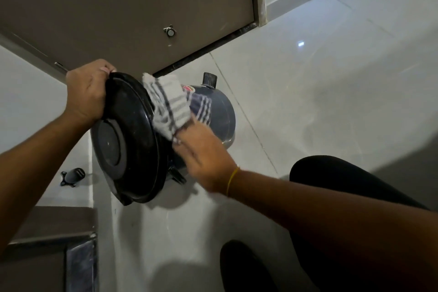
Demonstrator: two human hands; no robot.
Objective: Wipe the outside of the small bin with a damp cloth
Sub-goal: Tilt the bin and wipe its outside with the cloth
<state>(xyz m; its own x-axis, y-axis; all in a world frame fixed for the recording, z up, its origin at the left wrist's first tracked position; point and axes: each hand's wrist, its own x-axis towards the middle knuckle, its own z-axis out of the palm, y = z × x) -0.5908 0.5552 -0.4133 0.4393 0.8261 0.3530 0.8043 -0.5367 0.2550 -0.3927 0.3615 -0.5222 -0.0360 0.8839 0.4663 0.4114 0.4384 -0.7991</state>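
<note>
Grey-blue plastic forms the body of the small bin [222,111], which is tipped on its side above the pale tiled floor [320,92], its black lid [129,140] facing the camera. The left hand [86,92] grips the upper edge of the lid, fingers curled over the rim and thumb on the near face, holding the bin tilted. The right hand [203,161] is blurred; it presses a striped cloth [169,104] against the bin's side just behind the lid, fingers closed into the cloth's lower part, though the exact grip cannot be told. The cloth is grey-white with dark stripes, and a darker blue striped part lies further along the bin's wall. A yellow band [232,180] circles the right wrist. A black pedal [209,79] sticks up from the bin's far end, near a red and white sticker. Behind the bin stands a brown door [118,7] with a small metal stopper [169,31]. A small black object [73,176] lies on the floor to the left, apart from the bin. Dark-clothed knees [331,173] show at the lower right.
</note>
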